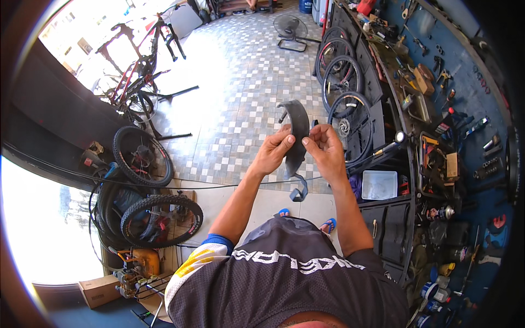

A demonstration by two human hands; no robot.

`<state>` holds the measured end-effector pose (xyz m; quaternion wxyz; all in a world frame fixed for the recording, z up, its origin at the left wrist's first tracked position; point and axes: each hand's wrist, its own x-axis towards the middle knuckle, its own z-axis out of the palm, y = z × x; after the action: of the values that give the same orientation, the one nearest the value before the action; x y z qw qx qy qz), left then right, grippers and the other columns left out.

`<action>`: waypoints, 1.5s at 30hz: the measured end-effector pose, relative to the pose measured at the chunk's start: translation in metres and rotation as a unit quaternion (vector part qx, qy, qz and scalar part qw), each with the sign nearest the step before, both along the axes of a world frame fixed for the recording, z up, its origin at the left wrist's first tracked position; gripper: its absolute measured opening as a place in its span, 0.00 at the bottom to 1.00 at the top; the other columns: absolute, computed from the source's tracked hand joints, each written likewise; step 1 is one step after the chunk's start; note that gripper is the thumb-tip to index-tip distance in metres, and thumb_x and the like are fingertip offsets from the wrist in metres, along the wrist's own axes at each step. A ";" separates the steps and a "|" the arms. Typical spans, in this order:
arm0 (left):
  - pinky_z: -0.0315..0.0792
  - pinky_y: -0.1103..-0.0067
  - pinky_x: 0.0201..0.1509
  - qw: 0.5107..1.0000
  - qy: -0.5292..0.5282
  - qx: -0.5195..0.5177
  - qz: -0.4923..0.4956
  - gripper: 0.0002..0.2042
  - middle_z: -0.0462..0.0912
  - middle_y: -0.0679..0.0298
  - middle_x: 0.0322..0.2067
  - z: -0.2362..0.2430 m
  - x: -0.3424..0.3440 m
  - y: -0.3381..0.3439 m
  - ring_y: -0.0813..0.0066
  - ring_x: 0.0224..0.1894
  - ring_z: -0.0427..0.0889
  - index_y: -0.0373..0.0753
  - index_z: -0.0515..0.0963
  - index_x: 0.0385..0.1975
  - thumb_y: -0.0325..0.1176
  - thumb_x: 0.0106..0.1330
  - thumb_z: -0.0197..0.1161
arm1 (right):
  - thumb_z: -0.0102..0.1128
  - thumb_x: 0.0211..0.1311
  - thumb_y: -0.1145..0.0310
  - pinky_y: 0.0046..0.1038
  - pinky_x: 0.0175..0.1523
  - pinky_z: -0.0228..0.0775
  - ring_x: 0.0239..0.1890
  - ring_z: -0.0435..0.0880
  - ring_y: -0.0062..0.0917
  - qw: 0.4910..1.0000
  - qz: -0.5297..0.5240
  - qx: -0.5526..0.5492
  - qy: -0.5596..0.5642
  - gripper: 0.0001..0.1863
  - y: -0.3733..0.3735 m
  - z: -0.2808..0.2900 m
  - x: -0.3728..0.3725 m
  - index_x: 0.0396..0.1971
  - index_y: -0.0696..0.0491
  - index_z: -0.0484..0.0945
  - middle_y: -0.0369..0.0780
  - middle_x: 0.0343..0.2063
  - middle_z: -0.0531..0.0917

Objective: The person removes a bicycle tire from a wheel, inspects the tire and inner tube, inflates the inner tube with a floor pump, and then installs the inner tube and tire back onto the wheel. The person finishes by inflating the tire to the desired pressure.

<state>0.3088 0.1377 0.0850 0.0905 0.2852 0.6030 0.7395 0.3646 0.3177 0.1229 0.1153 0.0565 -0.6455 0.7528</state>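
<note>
Cardboard box: a brown carton (pixel 99 291) is seen at lower left, beside an orange-bodied machine (pixel 146 261).
Bicycle: a red-and-black frame (pixel 145 66) is held up on a stand at upper left.
Loose wheels: two black knobbly-tyred wheels (pixel 143 155) (pixel 162 222) are placed one nearer than the other, left of the arms.
Left hand: the curved strip is clamped between thumb and fingers of the left hand (pixel 275 153), at its left edge.
Curved strip: a dark grey, arched, band-like piece (pixel 296 121) is held upright above the tiled floor (pixel 240 104), between both hands; a bent black end (pixel 298 192) is hung below it.
Fan: a dark round floor fan (pixel 290 26) is stood beyond.
Right hand: thumb and fingers of the right hand (pixel 327 150) are drawn together at the strip's right edge; what is pinched cannot be told.
Wheel row: several thin-tyred wheels (pixel 344 127) are leaned against the dark workbench (pixel 389 220).
Bin: a translucent white plastic bin (pixel 379 185) is set in a bench opening.
Wall: tools are hung on a blue panel (pixel 465 61).
</note>
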 end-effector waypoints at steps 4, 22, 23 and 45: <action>0.75 0.81 0.51 0.999 0.031 0.031 -0.010 0.19 0.86 0.68 0.46 0.014 0.006 0.014 0.83 0.47 0.79 0.33 0.79 0.61 0.41 0.82 0.54 | 0.77 0.61 0.73 0.19 0.39 0.75 0.34 0.81 0.15 0.999 0.003 -0.040 -0.008 0.21 0.003 -0.006 0.005 0.47 0.56 0.73 0.35 0.34 0.82; 0.79 0.78 0.49 0.993 -0.077 -0.038 -0.083 0.26 0.83 0.64 0.41 0.006 0.001 0.004 0.77 0.44 0.83 0.33 0.70 0.67 0.38 0.74 0.66 | 0.64 0.71 0.76 0.28 0.52 0.79 0.42 0.85 0.22 0.991 0.043 -0.111 -0.064 0.21 0.007 -0.008 0.011 0.60 0.61 0.69 0.40 0.39 0.86; 0.78 0.80 0.48 0.994 -0.061 -0.072 -0.063 0.25 0.82 0.65 0.39 0.007 -0.001 0.001 0.78 0.43 0.82 0.33 0.70 0.66 0.34 0.74 0.67 | 0.63 0.72 0.75 0.27 0.53 0.77 0.45 0.84 0.21 0.993 0.046 -0.096 -0.058 0.22 0.006 -0.009 0.011 0.61 0.61 0.69 0.39 0.40 0.85; 0.72 0.69 0.23 0.795 0.340 -0.333 0.375 0.13 0.76 0.56 0.15 0.063 -0.071 -0.124 0.59 0.16 0.79 0.38 0.73 0.24 0.34 0.70 0.65 | 0.66 0.71 0.63 0.18 0.34 0.68 0.26 0.75 0.11 0.978 0.160 -0.063 -0.120 0.15 0.091 0.006 0.020 0.50 0.51 0.74 0.28 0.23 0.75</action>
<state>0.2379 0.0142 0.1484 -0.3156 0.2224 0.8636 0.3243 0.3849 0.4089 0.1291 -0.0813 0.0611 -0.5886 0.8020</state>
